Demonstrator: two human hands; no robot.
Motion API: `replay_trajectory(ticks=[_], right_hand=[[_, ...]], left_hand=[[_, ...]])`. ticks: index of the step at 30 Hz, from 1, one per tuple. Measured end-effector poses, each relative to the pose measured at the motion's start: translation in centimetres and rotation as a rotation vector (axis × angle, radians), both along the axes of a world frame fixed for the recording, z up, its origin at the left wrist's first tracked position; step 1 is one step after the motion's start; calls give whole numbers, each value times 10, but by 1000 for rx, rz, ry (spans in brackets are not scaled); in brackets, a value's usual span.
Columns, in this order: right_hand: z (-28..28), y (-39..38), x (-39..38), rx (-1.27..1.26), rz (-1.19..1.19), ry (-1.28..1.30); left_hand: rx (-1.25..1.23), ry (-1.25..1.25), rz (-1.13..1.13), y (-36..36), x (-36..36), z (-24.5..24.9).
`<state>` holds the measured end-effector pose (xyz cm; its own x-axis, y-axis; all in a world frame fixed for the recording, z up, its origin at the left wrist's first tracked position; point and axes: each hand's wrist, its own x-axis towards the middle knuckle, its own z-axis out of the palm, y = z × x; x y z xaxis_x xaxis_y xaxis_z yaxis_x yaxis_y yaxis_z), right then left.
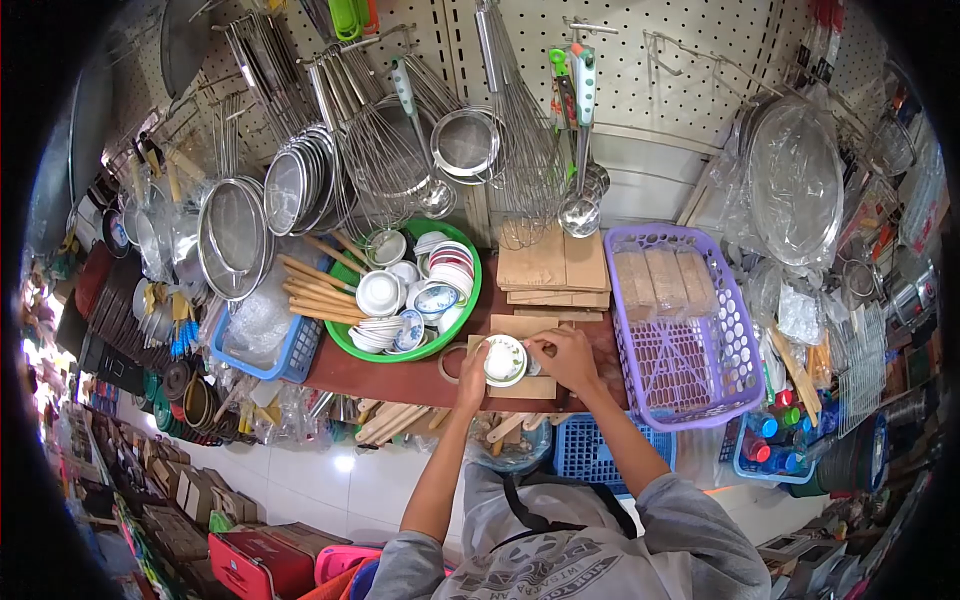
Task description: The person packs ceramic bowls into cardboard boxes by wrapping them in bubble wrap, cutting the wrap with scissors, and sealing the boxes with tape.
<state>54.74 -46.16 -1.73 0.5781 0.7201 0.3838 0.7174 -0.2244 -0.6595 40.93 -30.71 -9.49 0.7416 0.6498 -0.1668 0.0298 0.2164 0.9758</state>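
Note:
A small white bowl (505, 361) with a floral pattern is tilted up over a piece of brown cardboard (513, 326) on the reddish-brown table. My left hand (471, 378) is closed around its left side. Close by on the right, my right hand (563, 356) has its fingers curled and pinched together near the rim. What lies between those fingertips is too small to make out. A tape roll (449, 364) lies just left of my left hand. Beyond it, a green basin (470, 300) holds several small bowls and some wooden-handled tools.
Right of my hands stands a purple basket (745, 385) with wrapped brown packs (664, 283). Flat cardboard sheets (545, 262) are stacked behind. Whisks (525, 150), strainers (466, 142) and ladles (580, 215) hang above. A blue basket (296, 350) sits at the left.

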Motion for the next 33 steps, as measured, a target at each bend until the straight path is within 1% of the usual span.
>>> replay_trajectory(ticks=[1, 4, 8, 10, 14, 16, 19, 22, 25, 28, 29, 32, 33], right_hand=[[6, 1, -5, -28, 29, 36], [8, 4, -13, -90, -4, -26], [-4, 9, -10, -123, -19, 41], [-7, 10, -9, -138, -39, 37], [-12, 9, -10, -3, -40, 30], [-12, 9, -11, 48, -49, -12], [-3, 6, -14, 44, -93, 111], [-7, 5, -7, 87, -124, 257], [-8, -1, 4, 177, -143, 334], [-12, -7, 13, 170, -198, 301], [-21, -9, 19, 168, -184, 262], [-22, -13, 19, 162, -169, 217], [-22, -14, 18, 126, -155, 203]], left_hand=[[6, -13, -8, 0, 0, 0], [12, -31, -27, -1, -1, 3], [104, 14, -8, -4, -1, 12], [169, 61, 23, -13, -2, 33], [183, 89, 41, -13, -2, 24], [192, 96, 47, -17, -3, 31], [161, 183, 7, -15, -5, 33], [164, 70, 28, -19, -4, 36], [-37, -15, 26, -12, -2, 21], [-103, -99, 56, -10, -5, 17], [-123, -105, 57, -9, -6, 15], [-164, -111, 53, -6, -4, 8], [-167, -104, 55, -6, -4, 9]])
